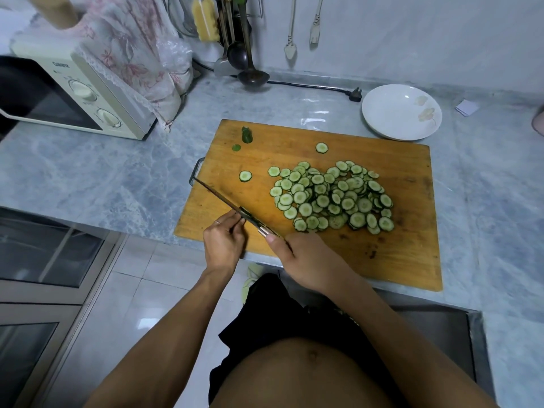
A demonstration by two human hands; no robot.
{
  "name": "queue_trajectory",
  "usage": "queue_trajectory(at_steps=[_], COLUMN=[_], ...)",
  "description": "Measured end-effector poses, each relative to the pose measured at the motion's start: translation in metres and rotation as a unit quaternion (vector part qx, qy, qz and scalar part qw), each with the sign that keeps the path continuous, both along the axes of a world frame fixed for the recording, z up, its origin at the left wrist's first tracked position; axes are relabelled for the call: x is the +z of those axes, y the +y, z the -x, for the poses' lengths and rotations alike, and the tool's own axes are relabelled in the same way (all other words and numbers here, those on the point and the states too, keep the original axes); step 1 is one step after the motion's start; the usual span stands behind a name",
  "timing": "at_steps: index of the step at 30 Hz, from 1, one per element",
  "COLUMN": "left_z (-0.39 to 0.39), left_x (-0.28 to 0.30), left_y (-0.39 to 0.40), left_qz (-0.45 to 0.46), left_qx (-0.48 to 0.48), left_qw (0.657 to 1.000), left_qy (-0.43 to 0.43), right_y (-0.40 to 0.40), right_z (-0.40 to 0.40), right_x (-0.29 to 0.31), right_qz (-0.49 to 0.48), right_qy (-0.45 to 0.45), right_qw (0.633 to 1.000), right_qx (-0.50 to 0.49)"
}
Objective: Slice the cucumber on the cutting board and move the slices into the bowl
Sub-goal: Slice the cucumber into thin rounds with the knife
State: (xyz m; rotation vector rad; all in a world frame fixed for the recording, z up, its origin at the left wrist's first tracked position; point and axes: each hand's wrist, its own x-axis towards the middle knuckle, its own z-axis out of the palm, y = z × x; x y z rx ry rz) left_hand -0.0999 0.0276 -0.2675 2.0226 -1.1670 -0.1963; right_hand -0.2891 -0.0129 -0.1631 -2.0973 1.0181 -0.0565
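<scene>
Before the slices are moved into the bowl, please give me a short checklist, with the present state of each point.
1. Slicing finished: ok; pile of slices on the cutting board.
2. Bowl empty, beside the board: ok.
3. Right hand holds the knife: ok.
4. Left hand free: not ok; fingers touch the blade.
5. Stray slice gathered: not ok.
6. Blade clean: cannot tell.

A cream microwave (79,98) sits at the left on the grey marble counter (97,178), with a flowery lace cloth (129,51) over it. Ladles (250,69) and a yellow sponge (206,19) hang on the wall. A black plug (355,94) lies near them.
</scene>
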Motion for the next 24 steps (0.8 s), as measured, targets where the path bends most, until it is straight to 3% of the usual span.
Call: queue_trajectory(at_steps=[24], left_z=[0.005], left_x=[0.001], left_y=[0.003], left_qz=[0.000], left_qx=[0.010], left_qw=[1.000], left_qy=[0.005], right_y=[-0.023], right_z=[-0.038], right_x=[-0.015], right_qz=[-0.064], right_qy=[0.004], right_qw=[0.997], right_qx=[-0.046])
